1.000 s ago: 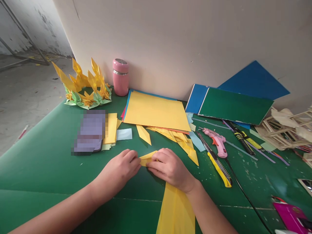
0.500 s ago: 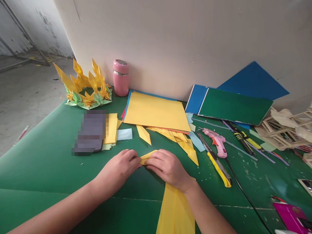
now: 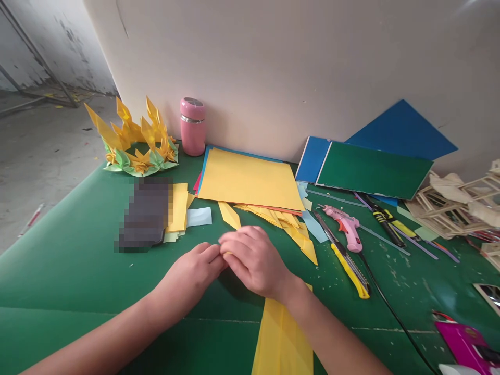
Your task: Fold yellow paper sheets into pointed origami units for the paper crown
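Observation:
My left hand (image 3: pixel 199 271) and my right hand (image 3: pixel 253 260) meet above the green table, fingers closed round a small piece of folded yellow paper (image 3: pixel 228 253). Only a sliver of that piece shows; the rest is hidden behind my fingers. Under my right forearm lie long yellow paper strips (image 3: pixel 283 338). Just beyond my hands are a pointed folded yellow piece (image 3: pixel 228 214) and a heap of similar folded pieces (image 3: pixel 299 239). Behind those rests a stack of yellow sheets (image 3: pixel 250 179), with blue and red edges peeking out.
A yellow paper crown (image 3: pixel 140 146), a pink flask (image 3: pixel 192 127) and a blurred dark phone (image 3: pixel 144 216) are on the left. To the right lie a yellow utility knife (image 3: pixel 349 268), blade out, a pink glue gun (image 3: pixel 347 229) with its cord, and a wooden stick model (image 3: pixel 453 208).
My right hand has shifted left and slightly up, up against my left fingers. It now covers most of the folded paper that showed between the hands before.

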A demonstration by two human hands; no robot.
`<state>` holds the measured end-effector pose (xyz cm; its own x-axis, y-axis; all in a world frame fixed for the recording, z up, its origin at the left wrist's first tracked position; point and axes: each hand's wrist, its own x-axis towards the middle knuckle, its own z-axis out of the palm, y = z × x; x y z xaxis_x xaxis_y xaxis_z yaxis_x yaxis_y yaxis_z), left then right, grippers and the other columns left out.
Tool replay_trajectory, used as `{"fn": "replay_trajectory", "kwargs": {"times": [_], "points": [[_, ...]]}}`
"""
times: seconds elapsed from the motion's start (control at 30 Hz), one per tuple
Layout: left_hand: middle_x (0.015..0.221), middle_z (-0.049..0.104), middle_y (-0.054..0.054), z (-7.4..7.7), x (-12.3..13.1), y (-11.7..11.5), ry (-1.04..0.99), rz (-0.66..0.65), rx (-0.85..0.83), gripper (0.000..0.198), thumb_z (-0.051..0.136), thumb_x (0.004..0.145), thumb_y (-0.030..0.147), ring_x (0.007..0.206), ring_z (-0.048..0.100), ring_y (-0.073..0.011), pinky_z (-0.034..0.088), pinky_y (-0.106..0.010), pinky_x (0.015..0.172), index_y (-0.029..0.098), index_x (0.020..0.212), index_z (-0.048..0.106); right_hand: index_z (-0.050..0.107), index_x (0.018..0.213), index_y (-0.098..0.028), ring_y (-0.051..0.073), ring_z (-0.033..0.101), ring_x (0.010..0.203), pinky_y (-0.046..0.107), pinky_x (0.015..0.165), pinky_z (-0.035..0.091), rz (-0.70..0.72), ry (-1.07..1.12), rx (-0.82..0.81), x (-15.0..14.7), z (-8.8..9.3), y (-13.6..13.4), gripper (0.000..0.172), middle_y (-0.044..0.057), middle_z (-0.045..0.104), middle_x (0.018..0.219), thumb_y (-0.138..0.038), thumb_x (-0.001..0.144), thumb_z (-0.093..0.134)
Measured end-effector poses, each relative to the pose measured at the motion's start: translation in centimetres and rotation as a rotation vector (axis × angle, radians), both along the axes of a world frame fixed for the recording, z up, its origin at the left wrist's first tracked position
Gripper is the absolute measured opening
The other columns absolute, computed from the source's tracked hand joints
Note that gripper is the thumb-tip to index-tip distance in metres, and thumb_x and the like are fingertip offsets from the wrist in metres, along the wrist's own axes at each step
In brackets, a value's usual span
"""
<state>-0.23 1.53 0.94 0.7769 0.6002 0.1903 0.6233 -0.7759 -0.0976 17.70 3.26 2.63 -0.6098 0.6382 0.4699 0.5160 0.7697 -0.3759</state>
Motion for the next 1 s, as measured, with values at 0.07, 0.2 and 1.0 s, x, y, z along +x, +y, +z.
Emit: {"fn": "replay_trajectory", "kwargs": {"times": [0.07,0.2,1.0], "points": [[0.089,0.068,-0.004,-0.4,0.0,-0.2,0.005,0.027,0.047,0.044,0.038,0.073,-0.009,0.085,0.064,-0.0206,0.052,-0.033,0.08,0.019,0.093,0.065,0.054,0.097,-0.02,0.022,0.055,0.103,0.038,0.089,0.036,0.07,-0.039,-0.07,-2.1,1.2,1.5,0.013,0.005,0.068,0.105,-0.019,0.094,0.041],[0.106,0.069,-0.003,-1.4,-0.2,-0.2,0.001,0.083,0.102,0.052,0.04,0.072,-0.008,0.103,0.062,-0.0217,0.046,-0.035,0.096,0.022,0.108,0.064,0.048,0.1,-0.024,0.018,0.05,0.115,0.037,0.098,0.031,0.272,-0.095,-0.235,-6.5,2.5,5.1,0.009,0.002,0.065,0.112,-0.017,0.095,0.044],[0.084,0.064,-0.003,-0.1,-0.3,0.4,-0.396,0.091,-0.265,0.028,0.04,0.094,0.013,0.075,0.061,-0.0142,0.051,-0.025,0.072,0.019,0.083,0.066,0.053,0.089,-0.023,0.018,0.056,0.089,0.033,0.08,0.043,-0.024,0.119,-0.269,0.7,1.5,0.3,0.005,0.001,0.066,0.091,-0.027,0.091,0.055]]}}
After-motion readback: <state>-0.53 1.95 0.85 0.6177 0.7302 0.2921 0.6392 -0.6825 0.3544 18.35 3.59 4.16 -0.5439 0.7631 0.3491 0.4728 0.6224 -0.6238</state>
